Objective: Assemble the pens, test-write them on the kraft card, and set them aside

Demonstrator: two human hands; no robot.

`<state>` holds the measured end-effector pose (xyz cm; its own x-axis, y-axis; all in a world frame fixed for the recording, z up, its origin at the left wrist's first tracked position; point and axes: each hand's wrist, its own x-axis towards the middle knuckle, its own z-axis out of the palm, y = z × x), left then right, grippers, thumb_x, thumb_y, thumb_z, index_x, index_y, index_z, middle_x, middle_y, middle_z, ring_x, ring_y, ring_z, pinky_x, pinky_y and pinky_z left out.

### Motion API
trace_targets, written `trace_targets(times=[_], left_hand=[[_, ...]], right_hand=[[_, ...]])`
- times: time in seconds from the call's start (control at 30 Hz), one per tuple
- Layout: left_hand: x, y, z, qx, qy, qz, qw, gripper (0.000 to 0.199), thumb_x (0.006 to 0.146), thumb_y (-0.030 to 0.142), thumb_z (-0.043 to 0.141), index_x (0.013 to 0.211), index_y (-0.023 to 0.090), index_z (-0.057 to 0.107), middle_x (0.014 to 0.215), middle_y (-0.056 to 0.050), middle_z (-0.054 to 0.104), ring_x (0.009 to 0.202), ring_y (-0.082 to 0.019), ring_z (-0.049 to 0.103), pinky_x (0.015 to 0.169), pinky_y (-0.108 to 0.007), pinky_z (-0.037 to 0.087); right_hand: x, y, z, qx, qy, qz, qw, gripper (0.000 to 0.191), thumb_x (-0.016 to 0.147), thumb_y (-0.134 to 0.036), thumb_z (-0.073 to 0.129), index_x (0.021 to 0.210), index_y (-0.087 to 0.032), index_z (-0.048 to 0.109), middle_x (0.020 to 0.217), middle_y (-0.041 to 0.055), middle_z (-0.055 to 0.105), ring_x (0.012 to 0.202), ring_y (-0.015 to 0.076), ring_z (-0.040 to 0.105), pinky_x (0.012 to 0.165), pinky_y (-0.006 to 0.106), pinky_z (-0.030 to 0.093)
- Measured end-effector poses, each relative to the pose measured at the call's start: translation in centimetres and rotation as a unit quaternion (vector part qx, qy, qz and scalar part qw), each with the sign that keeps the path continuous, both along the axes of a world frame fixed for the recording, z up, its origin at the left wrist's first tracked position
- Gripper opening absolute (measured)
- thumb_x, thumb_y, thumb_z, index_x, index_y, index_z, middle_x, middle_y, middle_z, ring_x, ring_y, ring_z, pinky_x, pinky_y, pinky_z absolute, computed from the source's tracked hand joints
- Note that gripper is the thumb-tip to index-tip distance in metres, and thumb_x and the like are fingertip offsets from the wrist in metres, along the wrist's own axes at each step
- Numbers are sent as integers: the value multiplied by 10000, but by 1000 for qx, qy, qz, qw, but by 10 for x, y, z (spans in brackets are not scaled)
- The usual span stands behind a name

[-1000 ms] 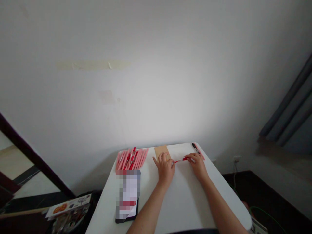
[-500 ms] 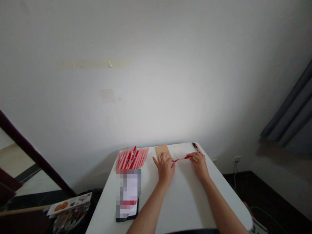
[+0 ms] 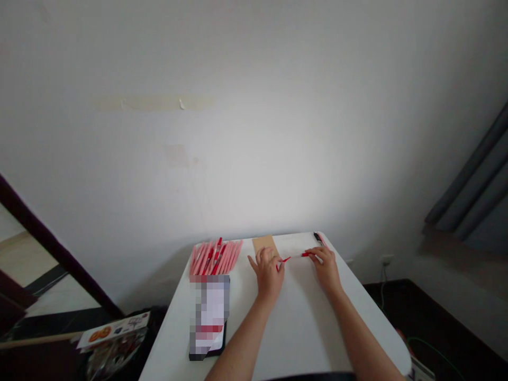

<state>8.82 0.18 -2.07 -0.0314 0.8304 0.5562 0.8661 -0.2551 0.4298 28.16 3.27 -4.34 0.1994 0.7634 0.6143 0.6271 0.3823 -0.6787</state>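
My left hand (image 3: 270,271) is closed in a pinch at the left end of a slim red-and-white pen (image 3: 286,259), its other fingers over a brown card (image 3: 263,242). My right hand (image 3: 324,264) pinches the red right end of what looks like the same pen. The stretch between the hands is pale and hard to make out against the table, so I cannot tell whether the pen is in one piece. Left of my hands lies a row of pink and red pens (image 3: 216,257).
A phone (image 3: 217,346), mostly pixelated, lies on the white table (image 3: 305,338) at left front. A black-and-pink pen (image 3: 318,238) is at the back right corner. A grey wall (image 3: 254,132) stands behind the table. A bag of items (image 3: 117,352) sits at lower left.
Both hands keep nearly the same places. More red shows at the left thumb, and the white part beside my right fingers looks shorter. The view has shifted very slightly.
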Motion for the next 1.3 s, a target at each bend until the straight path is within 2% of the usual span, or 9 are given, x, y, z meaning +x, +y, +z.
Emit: trace_targets(times=[0.23,0.5,0.83,1.1,1.3], left_hand=[[-3,-1,0,30,-28,29,999,101,798,268,611,855,260,694,1304,-61,514,1282,-270,399,1113,-662,146],[-6,-2,4,35,-61,57,996,101,798,233,599,838,245,691,1262,-74,540,1255,-263,433,1098,-641,196],[-21,2,10,44,-87,99,990,111,795,266,592,823,234,695,1217,-69,553,1177,-259,463,1073,-571,242],[-22,3,10,45,-94,97,990,100,789,281,613,814,235,698,1194,-71,564,1165,-265,467,1060,-557,254],[-22,3,9,48,-98,100,989,102,793,273,607,816,234,698,1196,-73,562,1163,-264,469,1062,-557,255]], right_hand=[[1,2,-2,-7,-8,-2,1000,375,879,-492,463,871,-235,736,927,84,695,958,259,563,941,453,361],[-4,0,-7,-34,-99,-5,994,332,858,-466,519,831,-228,748,806,87,715,876,262,583,856,412,408],[-18,-15,7,-78,-181,7,980,217,845,-336,534,918,-252,721,749,58,677,880,240,549,807,367,380],[-17,-13,3,-88,-217,9,972,237,884,-323,504,939,-268,728,824,54,688,919,227,537,824,343,351],[-14,-9,-3,-71,-201,10,977,246,889,-291,485,948,-252,721,936,58,697,946,225,536,847,352,371]])
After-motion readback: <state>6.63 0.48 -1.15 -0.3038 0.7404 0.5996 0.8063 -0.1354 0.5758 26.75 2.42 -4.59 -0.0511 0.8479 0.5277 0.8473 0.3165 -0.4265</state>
